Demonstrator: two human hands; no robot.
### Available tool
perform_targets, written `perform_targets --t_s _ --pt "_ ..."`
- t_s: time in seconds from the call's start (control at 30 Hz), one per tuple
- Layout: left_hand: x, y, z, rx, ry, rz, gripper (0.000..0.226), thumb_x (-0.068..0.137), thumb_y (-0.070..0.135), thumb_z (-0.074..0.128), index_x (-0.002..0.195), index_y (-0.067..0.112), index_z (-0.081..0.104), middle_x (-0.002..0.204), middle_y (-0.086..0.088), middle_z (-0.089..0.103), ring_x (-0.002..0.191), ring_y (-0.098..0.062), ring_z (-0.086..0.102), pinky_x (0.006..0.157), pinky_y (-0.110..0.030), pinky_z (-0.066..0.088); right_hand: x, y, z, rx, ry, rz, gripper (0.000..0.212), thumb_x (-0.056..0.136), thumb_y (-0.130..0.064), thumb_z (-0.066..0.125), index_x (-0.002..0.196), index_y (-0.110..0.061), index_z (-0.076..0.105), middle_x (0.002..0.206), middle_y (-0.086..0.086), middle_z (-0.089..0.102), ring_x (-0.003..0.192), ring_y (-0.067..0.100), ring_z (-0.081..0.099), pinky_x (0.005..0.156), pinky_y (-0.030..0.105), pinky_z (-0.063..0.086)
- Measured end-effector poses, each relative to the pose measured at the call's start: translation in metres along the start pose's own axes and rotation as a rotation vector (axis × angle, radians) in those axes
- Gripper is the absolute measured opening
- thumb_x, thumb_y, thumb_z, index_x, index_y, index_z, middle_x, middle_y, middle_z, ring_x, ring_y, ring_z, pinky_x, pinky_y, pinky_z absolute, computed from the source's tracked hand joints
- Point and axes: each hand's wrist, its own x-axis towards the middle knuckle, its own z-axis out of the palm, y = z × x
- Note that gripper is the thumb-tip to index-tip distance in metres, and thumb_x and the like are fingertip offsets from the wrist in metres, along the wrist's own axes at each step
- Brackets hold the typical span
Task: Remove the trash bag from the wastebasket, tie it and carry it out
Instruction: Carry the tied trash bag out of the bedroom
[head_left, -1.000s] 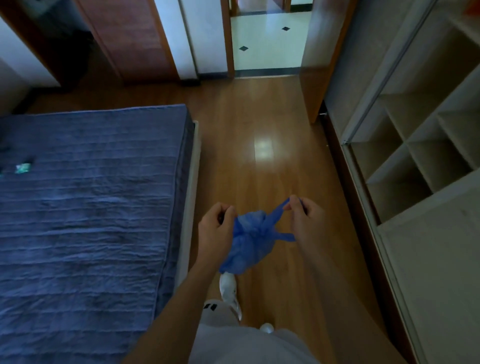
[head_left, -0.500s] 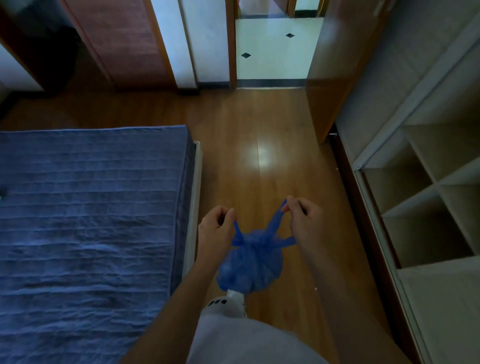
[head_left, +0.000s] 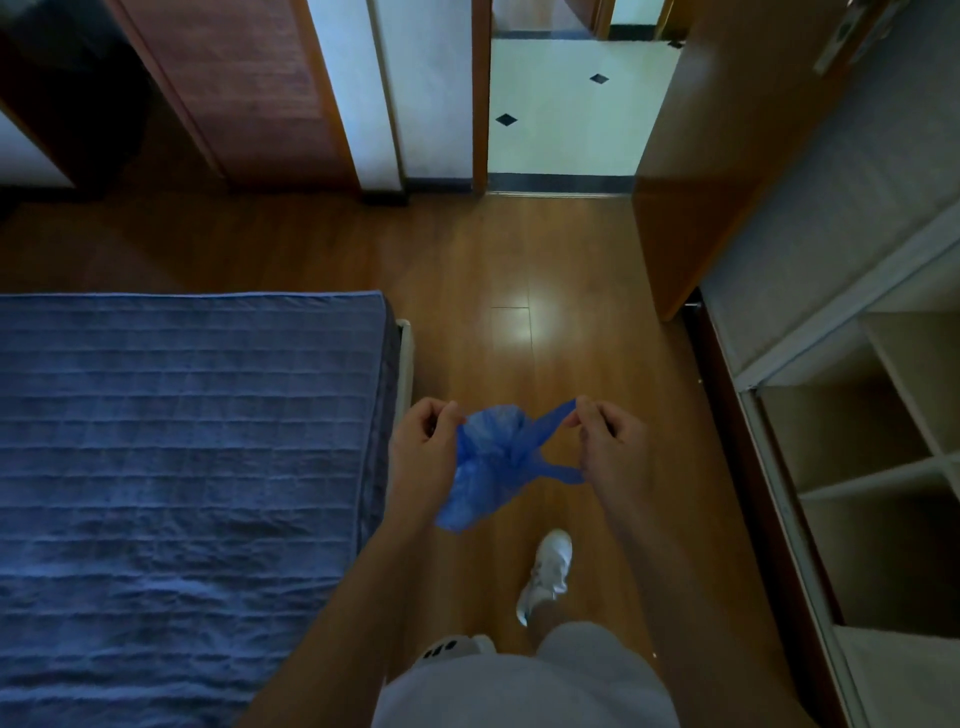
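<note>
A small blue trash bag (head_left: 488, 462) hangs in the air between my two hands, above the wooden floor. My left hand (head_left: 423, 447) pinches the bag's left edge near its gathered top. My right hand (head_left: 608, 441) pinches a stretched blue handle strip at the upper right, and a second strip runs to the heel of that hand. The bag's body droops down and to the left. No wastebasket is in view.
A bed with a blue quilted cover (head_left: 182, 467) fills the left. An open wardrobe with shelves (head_left: 852, 457) lines the right. Wooden floor (head_left: 519, 270) runs ahead to an open doorway (head_left: 566, 109) onto white tiles, beside a wooden door (head_left: 696, 171). My white shoe (head_left: 548, 571) is forward.
I have walked forward: the doorway is nearer and the bed has slid back. The bag has swung left and my right foot has stepped ahead. Both hands keep their pinch on the bag.
</note>
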Motion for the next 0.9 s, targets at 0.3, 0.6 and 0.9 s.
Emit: perform_targets --t_s 0.3,0.6,0.9 --pt "0.129 0.02 0.036 0.04 0.077 -0.044 0.031 0.095 0.015 0.057 0.066 0.007 0.055 0.054 0.003 0.046 0.051 -0.008 0.042 0.052 -0.026 0.039 0.146 -0.024 0.048 -0.035 -0.142 -0.004 0.038 0.1 -0.032 0.052 0.067 -0.018 0.065 0.042 -0.012 0.044 0.045 0.013 0.039 0.049 0.029 0.032" --pt "0.285 0.059 0.096 0.099 0.224 -0.095 0.031 0.094 0.02 0.058 0.063 0.014 0.055 0.052 0.009 0.049 0.05 -0.009 0.044 0.057 -0.032 0.038 0.314 -0.08 0.085 -0.114 -0.326 -0.02 0.036 0.099 -0.029 0.054 0.067 -0.016 0.066 0.038 -0.015 0.045 0.04 0.002 0.042 0.048 0.02 0.032" --pt "0.384 0.075 0.119 0.105 0.278 -0.112 0.027 0.094 0.022 0.057 0.073 0.006 0.063 0.057 -0.003 0.053 0.05 -0.011 0.046 0.056 -0.033 0.038 0.414 -0.096 0.11 -0.063 -0.289 -0.025 0.038 0.099 -0.03 0.054 0.064 -0.018 0.066 0.045 -0.009 0.043 0.046 0.012 0.043 0.052 0.03 0.036"
